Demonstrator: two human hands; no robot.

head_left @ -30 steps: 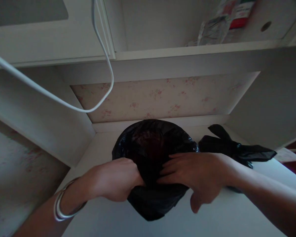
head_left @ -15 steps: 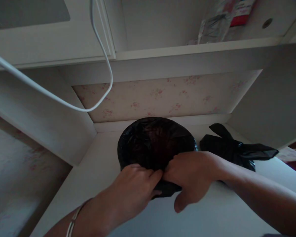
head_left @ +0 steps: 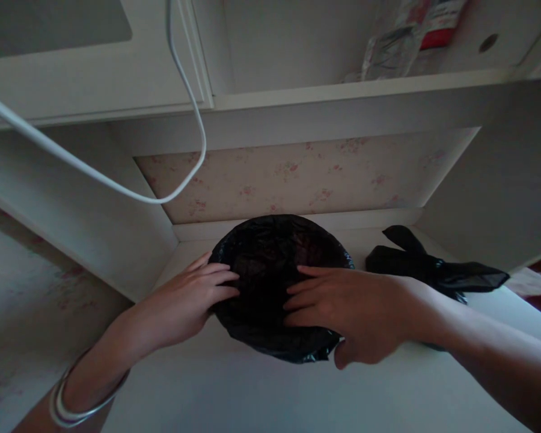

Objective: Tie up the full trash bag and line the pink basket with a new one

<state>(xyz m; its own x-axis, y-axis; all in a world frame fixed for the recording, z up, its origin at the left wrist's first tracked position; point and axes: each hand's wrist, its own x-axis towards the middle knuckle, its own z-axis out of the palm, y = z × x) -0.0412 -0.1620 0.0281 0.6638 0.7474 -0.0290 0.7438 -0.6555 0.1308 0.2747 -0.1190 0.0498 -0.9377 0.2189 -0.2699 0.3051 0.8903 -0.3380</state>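
Observation:
A round bin lined with a black plastic bag stands on a white floor in a recess under a shelf. My left hand rests on the bag's left rim with fingers spread. On the near right rim lies my right hand, fingers flat over the plastic and thumb below the edge. Neither hand is closed around the plastic. A silver bangle sits on my left wrist.
A tied black bag lies just right of the bin, behind my right forearm. A white cable loops down from above on the left. Overhead, a white shelf carries packets. White panels wall the recess on both sides.
My hands, pinched together on the bag's near edge half a second ago, have parted: the left went to the left rim, the right spread flat on the right rim.

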